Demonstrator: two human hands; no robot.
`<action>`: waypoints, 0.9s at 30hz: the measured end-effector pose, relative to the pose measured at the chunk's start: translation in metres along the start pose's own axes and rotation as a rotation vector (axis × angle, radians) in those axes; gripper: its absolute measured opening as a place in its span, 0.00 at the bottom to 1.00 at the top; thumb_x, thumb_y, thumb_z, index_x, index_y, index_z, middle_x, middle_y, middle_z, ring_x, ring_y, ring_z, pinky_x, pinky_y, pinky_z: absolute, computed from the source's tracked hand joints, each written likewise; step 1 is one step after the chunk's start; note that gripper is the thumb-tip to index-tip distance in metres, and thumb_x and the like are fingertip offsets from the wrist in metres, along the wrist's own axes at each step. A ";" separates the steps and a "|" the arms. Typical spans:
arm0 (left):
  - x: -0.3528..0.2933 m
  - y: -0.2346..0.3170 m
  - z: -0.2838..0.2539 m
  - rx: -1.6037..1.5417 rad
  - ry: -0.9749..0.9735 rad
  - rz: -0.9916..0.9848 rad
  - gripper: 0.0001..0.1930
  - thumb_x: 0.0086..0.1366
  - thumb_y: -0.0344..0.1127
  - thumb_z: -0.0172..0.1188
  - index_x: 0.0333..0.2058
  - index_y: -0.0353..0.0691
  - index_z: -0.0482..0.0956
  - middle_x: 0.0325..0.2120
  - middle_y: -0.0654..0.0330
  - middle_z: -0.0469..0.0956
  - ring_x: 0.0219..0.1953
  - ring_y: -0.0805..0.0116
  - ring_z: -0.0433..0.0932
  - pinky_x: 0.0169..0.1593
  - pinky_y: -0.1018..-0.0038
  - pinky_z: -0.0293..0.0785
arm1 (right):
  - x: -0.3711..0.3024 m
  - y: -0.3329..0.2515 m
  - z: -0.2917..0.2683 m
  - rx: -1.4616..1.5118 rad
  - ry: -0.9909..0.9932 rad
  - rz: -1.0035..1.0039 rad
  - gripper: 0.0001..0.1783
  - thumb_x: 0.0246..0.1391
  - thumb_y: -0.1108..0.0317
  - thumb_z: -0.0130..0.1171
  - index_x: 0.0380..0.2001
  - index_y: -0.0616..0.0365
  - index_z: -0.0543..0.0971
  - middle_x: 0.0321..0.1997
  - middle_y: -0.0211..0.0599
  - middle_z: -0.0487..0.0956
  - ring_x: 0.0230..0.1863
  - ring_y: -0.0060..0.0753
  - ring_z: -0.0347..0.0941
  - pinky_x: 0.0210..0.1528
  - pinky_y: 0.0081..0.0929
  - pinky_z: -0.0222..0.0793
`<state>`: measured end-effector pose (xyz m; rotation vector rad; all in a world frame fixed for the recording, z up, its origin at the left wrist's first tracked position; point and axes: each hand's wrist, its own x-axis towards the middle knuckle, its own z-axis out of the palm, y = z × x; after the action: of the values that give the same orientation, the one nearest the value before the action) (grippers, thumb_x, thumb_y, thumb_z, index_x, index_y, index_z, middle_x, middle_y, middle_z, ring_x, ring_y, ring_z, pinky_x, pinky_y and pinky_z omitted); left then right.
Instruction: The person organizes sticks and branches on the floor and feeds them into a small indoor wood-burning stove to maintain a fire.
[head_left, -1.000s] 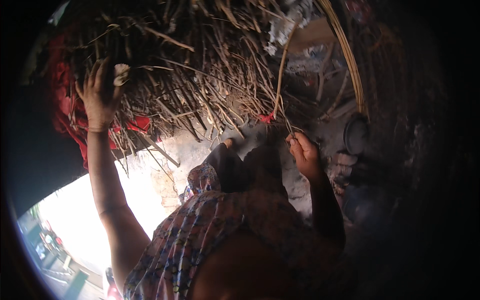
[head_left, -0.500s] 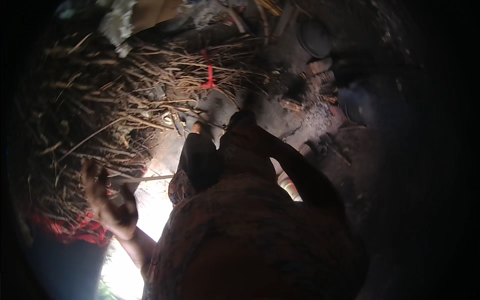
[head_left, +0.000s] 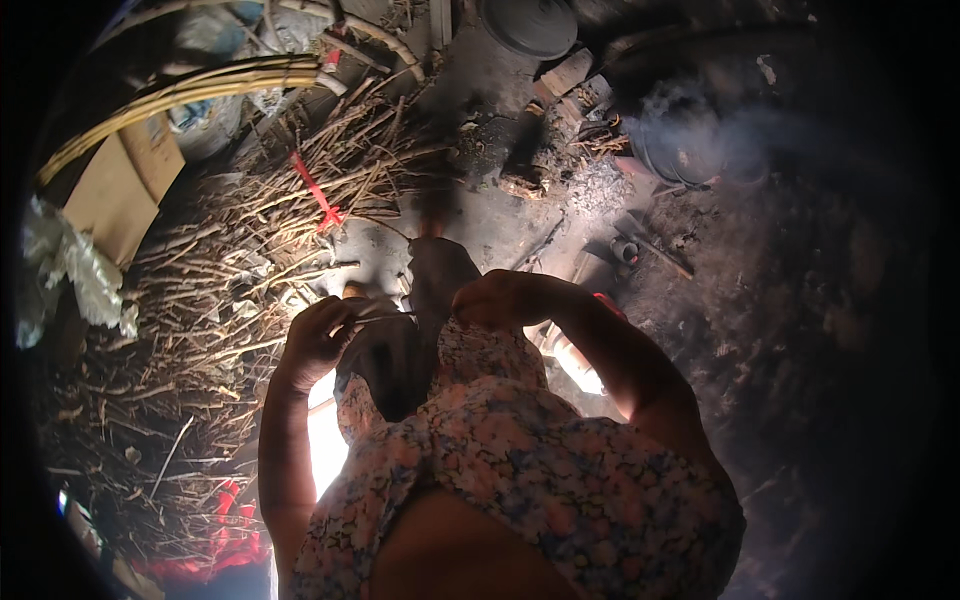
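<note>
My left hand (head_left: 320,338) is raised in front of my left knee, its fingers closed. A thin pale stick (head_left: 388,317) runs from its fingertips toward the right, across my lap. My right hand (head_left: 495,299) sits by my right knee with the fingers bent together; what they hold, if anything, is lost in shadow. Just beyond my left hand spreads a large pile of dry sticks (head_left: 215,330). A red strip of cloth (head_left: 318,195) lies across some of the sticks.
At the far right, a smoking dark pot (head_left: 668,150) stands by pale ash (head_left: 600,188) and bricks (head_left: 566,75). A round dark lid (head_left: 530,25) lies farther back. Cardboard (head_left: 115,195) and yellowish canes (head_left: 190,95) are at far left. A short stick (head_left: 665,253) lies right of my arm.
My left hand has come in from the far left, where it was spread, to my knee and closed. My right hand stays by the knee. The view has swung toward the right.
</note>
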<state>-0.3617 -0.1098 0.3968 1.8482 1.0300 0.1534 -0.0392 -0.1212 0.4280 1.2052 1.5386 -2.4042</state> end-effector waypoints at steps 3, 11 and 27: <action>0.041 -0.005 0.017 -0.116 0.064 -0.037 0.09 0.62 0.35 0.57 0.30 0.34 0.73 0.22 0.54 0.72 0.24 0.56 0.71 0.30 0.67 0.67 | -0.003 0.033 -0.026 0.015 0.129 -0.090 0.13 0.63 0.61 0.45 0.32 0.58 0.74 0.25 0.28 0.73 0.25 0.22 0.68 0.31 0.25 0.66; 0.160 0.000 0.047 -1.194 0.306 -0.542 0.12 0.71 0.39 0.45 0.27 0.45 0.67 0.15 0.73 0.60 0.14 0.84 0.54 0.19 0.84 0.50 | 0.088 0.049 -0.016 0.028 0.763 -0.141 0.09 0.60 0.66 0.48 0.33 0.61 0.70 0.22 0.52 0.74 0.27 0.57 0.73 0.27 0.47 0.65; 0.275 -0.150 0.158 -1.172 0.605 -0.831 0.14 0.71 0.52 0.40 0.37 0.48 0.63 0.19 0.68 0.63 0.15 0.79 0.59 0.15 0.82 0.57 | 0.257 0.186 -0.034 0.698 0.759 -0.014 0.18 0.59 0.63 0.51 0.48 0.65 0.71 0.35 0.45 0.78 0.39 0.34 0.76 0.43 0.31 0.70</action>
<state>-0.1944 0.0003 0.1088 0.2417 1.5546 0.6643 -0.1201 -0.0978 0.1206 2.4441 0.7185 -2.7426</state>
